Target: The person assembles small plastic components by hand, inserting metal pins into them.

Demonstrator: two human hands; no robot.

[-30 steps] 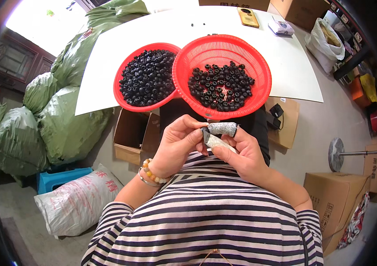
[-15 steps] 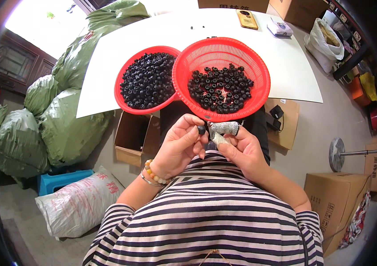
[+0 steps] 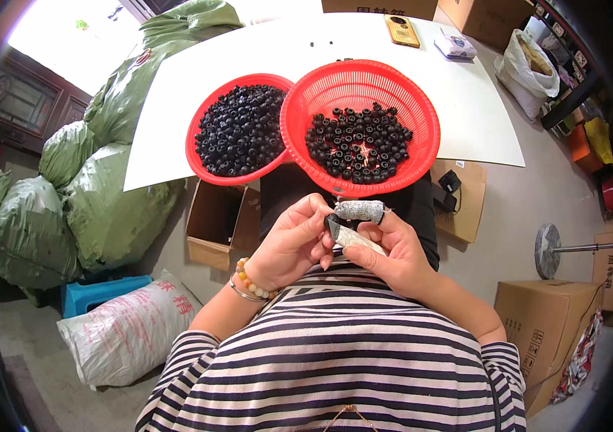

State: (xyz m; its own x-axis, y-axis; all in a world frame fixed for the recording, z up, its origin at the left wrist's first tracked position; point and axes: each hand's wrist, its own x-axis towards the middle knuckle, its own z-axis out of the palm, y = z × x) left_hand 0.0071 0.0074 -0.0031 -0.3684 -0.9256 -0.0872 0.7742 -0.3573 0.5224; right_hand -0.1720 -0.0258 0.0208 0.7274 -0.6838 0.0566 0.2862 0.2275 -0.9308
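Note:
My left hand [image 3: 297,234], with a beaded bracelet [image 3: 249,282] at its wrist, pinches a small round black piece [image 3: 330,219] between thumb and fingertips. The piece is mostly hidden. My right hand [image 3: 401,255] is closed around a short knife [image 3: 355,240] with a pale wrapped handle. Its dark blade end meets the piece at my left fingertips. A grey woven sleeve [image 3: 360,210] covers my right index finger. Just beyond my hands, a red plastic basket [image 3: 400,83] holds loose black round pieces with ring-shaped openings. To its left, a fuller red basket [image 3: 198,155] contains many similar pieces.
Both baskets rest at the near edge of a white table [image 3: 468,115]. A yellow phone [image 3: 401,31] lies at its far side. Green sacks [image 3: 115,209] are piled at left, near a white woven bag [image 3: 133,327]. Cardboard boxes [image 3: 544,317] stand at right.
My hands have come together: the knife's blade end now meets the black piece, which showed clear of it before. The right hand has tilted and shifted slightly left; the baskets have not moved.

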